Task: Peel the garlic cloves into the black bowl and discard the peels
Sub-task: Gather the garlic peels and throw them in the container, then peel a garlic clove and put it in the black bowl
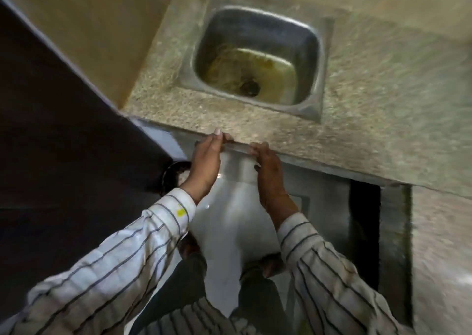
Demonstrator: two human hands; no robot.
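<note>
We are looking down at a speckled granite counter (255, 128) with a small steel sink (256, 56) set into it at about 12 o'clock. The basin holds a yellowish film around a dark drain (251, 87).

Our left hand (204, 163) reaches up to the counter's front edge, fingers (219, 137) curled over the lip, one pale nail showing on top of the stone. Our right hand (270, 176) sits just beside it at about 3 o'clock from the left, its fingertips (258, 147) also hooked at the edge. Both hands seem to grip a thin strip or rim that runs along under the counter edge (237, 147); the picture is blurred, and we cannot tell what that strip belongs to. Neither hand is flat or loose: both are bent in a grasp at the edge.

Between our forearms and below the hands hangs a smooth, glossy white surface (229, 222); we cannot tell what it is. Both sleeves (115, 258) are white with dark stripes, and the left cuff has a small yellow mark (181, 212).

The black bowl (173, 176) is at about 9 o'clock from the left hand, just behind the wrist and partly hidden by it, tucked against a dark panel (63, 143) that fills the left side. Something pale shows inside the bowl, too blurred for us to say whether it is cloves or peels.

At about 4 o'clock, under the counter, there is a dark opening in a grey cabinet front (365, 227).
</note>
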